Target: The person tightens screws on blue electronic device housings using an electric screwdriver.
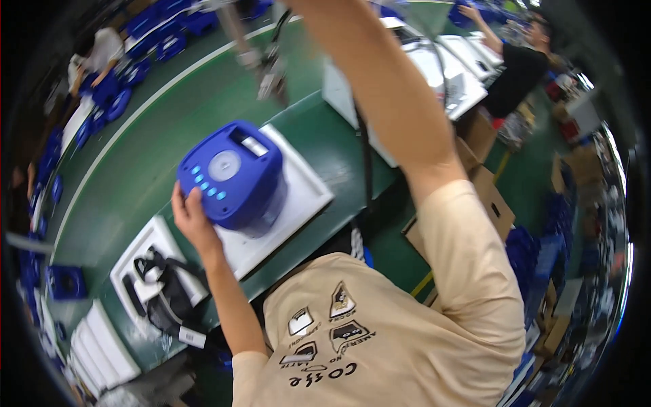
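A blue box-shaped device (234, 180) with rounded corners stands on a white foam tray (308, 197) on the green bench. Its top has a pale round disc, a row of light-blue lit spots and a slot like a handle. My left hand (194, 220) grips its near left edge, thumb on the top face and fingers along the side. My right arm reaches up and forward past the upper edge of the picture, so the right hand is out of sight. Beyond the device hangs a blurred metal tool or fitting (271, 78) with a cable; its kind is unclear.
Left of the device, another white tray (146, 237) holds a black bag (169, 298) with straps. Stacked white foam pieces (102, 346) lie further left. Cardboard boxes (491, 203) stand at right. Two people work across the room: one in white (105, 54), one in black (519, 78).
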Demonstrator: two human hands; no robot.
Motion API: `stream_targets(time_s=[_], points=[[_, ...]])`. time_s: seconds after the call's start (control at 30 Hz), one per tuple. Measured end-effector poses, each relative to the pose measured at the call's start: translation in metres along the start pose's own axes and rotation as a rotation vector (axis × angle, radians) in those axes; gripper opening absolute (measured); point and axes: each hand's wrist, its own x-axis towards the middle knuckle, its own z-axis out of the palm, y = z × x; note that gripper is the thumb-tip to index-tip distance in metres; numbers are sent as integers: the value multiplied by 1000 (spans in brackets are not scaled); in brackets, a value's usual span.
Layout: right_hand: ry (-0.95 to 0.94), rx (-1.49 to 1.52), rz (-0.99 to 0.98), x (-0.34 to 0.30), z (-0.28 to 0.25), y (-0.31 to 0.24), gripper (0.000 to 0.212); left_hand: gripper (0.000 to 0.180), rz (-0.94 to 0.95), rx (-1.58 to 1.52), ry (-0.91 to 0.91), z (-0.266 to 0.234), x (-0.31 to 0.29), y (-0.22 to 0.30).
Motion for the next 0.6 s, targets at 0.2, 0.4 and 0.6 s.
stream_targets(time_s=[0.2,0.4,0.6], points=[[121,-315,151,-19,-18,32,37,50,10,215,116,19,-11,19],[178,-303,37,-21,-33,51,38,68,-306,220,49,19,-26,60],[146,-307,69,-34,-30,38,36,95,-535,105,-206,11,2,85]])
